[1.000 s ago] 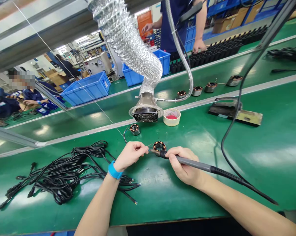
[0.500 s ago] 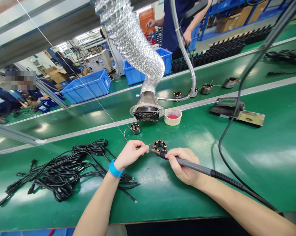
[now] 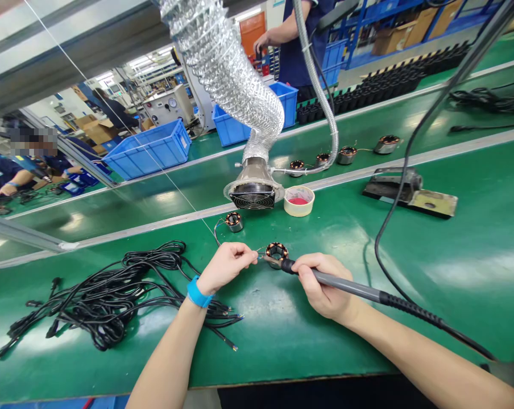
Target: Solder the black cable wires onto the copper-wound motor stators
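Far left, a co-worker (image 3: 1,176) in dark blue, seated beyond the counter (image 3: 282,352); nearer, on the green counter, one tangled heap of black cables (image 3: 112,295), several stripped ends pointing right; behind it, across the metal rail, one blue crate (image 3: 148,152).

My left hand (image 3: 227,267), blue wristband (image 3: 199,292) at the wrist, thumb and forefinger closed in a pinch on thin wires (image 3: 260,257); just behind it, one smaller-looking wound ring (image 3: 234,226), upright on the counter, its leads trailing left; above, one foil duct (image 3: 261,102) ending in a round hood with a black fan grille (image 3: 252,200).

Centre, one copper-wound ring (image 3: 269,250), lying on the counter between my hands, its open middle facing up; in front of its near edge, the tip of a grey soldering iron (image 3: 346,286), close to the pinched wires, contact not certain; one pale tape roll (image 3: 298,211), red inside, behind.

My right hand (image 3: 325,284), fingers wrapped round the iron's handle, cord running off right; beyond the rail, four more wound rings (image 3: 347,155) in a row; further right, one iron stand (image 3: 396,182) with a yellowish pad (image 3: 431,203).
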Tool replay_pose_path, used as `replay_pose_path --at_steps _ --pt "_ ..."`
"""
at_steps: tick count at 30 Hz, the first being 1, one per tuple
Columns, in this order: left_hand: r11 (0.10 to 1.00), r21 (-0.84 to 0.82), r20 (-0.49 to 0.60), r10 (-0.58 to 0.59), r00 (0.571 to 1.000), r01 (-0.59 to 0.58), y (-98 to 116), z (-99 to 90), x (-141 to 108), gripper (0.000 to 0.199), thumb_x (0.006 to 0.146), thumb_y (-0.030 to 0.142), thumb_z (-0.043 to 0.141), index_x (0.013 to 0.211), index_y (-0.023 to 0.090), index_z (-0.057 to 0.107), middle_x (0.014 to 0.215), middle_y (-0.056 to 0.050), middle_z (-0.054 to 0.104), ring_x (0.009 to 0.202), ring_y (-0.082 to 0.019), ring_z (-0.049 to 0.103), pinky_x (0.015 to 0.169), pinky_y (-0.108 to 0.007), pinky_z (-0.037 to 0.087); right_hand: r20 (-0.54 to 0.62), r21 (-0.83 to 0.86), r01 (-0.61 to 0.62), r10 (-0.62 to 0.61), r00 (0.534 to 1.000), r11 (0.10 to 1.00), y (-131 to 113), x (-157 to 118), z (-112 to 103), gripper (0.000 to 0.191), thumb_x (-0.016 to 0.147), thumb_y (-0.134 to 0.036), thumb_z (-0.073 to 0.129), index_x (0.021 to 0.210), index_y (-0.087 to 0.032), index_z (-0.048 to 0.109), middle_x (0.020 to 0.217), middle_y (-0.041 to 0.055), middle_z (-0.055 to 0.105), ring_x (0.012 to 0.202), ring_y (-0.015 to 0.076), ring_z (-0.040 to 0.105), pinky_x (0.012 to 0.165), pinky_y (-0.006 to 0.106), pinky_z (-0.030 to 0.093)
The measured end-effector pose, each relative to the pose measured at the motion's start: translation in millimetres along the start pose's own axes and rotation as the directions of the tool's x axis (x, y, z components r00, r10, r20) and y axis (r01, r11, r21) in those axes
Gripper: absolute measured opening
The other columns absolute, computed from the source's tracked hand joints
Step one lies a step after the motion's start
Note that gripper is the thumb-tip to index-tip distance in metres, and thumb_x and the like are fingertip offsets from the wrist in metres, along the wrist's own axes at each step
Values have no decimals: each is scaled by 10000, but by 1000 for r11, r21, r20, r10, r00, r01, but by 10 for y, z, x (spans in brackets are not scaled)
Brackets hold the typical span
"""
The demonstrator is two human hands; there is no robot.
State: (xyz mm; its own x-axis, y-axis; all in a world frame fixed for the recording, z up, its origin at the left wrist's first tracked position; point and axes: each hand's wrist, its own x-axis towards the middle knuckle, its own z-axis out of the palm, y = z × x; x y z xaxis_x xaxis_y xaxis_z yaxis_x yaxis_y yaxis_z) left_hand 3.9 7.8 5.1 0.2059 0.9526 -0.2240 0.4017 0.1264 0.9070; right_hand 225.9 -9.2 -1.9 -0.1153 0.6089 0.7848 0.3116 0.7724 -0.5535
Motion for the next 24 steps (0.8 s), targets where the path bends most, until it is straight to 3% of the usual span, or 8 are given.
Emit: replay_pose_path --at_steps 17,24 --pt "1000 18 -25 11 1000 -11 -7 4 2 370 823 490 636 711 140 675 588 29 517 439 -52 322 451 -223 222 -39 42 2 0 999 999 47 -33 1 152 881 -126 501 811 -223 595 658 -24 676 511 115 627 533 243 511" --pt "997 70 -19 23 1000 -22 3 -6 3 357 837 466 618 719 134 671 591 35 500 470 -58 333 466 -214 234 44 28 -8 7 999 1000 14 3 1 161 895 -149 487 799 -223 593 659 -21 687 519 118 633 549 234 513"
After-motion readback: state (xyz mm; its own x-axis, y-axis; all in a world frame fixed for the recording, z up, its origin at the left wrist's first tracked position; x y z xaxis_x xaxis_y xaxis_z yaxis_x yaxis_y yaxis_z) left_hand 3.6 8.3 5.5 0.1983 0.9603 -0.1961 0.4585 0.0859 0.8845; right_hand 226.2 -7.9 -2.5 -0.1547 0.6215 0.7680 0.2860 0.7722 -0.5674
